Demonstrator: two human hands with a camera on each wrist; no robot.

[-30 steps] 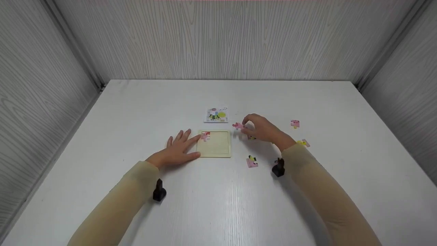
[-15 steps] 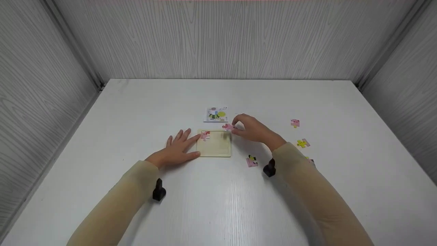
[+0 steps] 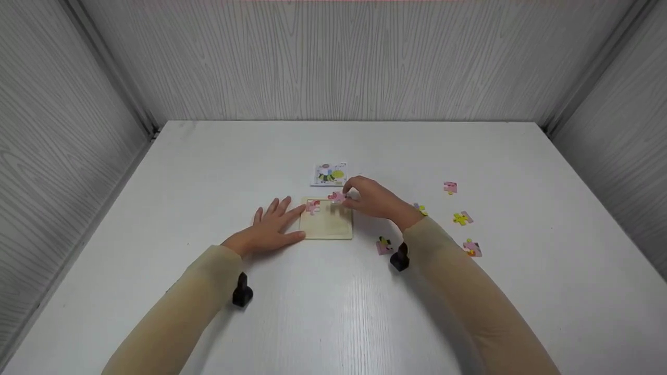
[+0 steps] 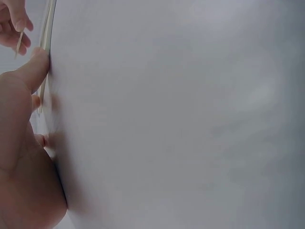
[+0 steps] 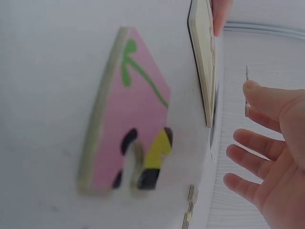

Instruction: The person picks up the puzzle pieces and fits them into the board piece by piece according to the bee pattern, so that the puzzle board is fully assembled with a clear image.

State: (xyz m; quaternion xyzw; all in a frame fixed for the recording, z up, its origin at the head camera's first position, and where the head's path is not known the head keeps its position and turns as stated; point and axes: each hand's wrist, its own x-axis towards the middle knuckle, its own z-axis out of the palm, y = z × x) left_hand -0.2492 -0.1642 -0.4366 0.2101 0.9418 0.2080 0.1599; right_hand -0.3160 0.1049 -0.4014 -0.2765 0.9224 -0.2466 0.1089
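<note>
nearest: two beige cloth sleeves, smooth, lightly creased; black wrist units at the cuffs. left hand flat, fingers straight and spread, grasping nothing, index and thumb tips at the left rim of a shallow pale wood-look tray, square, raised border. tray lies about midway between the surface's left and right edges. right hand: thumb and index pinch a thin pink piece, knobbed outline, over the tray's far part; other fingers loosely bent. a pink-and-red piece sits in the tray's far left corner. loose pieces, pink and yellow, lie toward the surface's right edge; cut sides pale. beyond the tray, nearer the far edge: flat card with printed bee.

surface: white, faint grain, glossy streak. grey-white wood-grain walls on three sides, grey corner strips.

count (head view): hands 2, wrist units 2, tray 1, card 1, pieces 7 (held 1, in tray 1, loose 5).
</note>
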